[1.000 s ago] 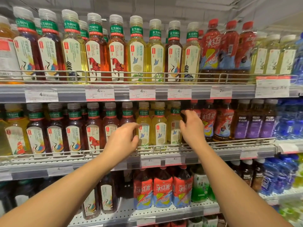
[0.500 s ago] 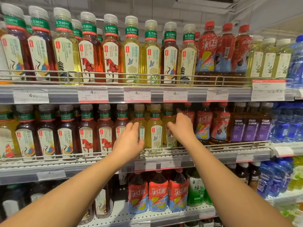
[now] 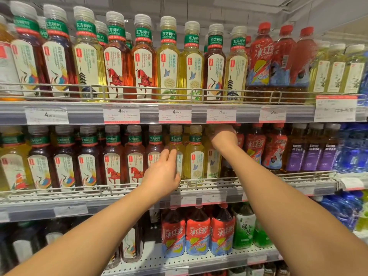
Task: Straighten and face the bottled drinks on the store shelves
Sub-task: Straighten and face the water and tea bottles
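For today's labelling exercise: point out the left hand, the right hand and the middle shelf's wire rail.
left hand (image 3: 162,174), head view, back of hand.
right hand (image 3: 224,137), head view, knuckles.
wire rail (image 3: 258,176), head view, top wire.

Your both arms extended forward and up, forearms bare, converging toward centre. Your left hand (image 3: 162,172) back-of-hand to camera, fingers (image 3: 169,156) extended upward, close together, relaxed, not curled. Your right hand (image 3: 223,136) higher and farther in, wrist bent, knuckles toward camera, fingers curled forward out of sight; grip itself hidden.
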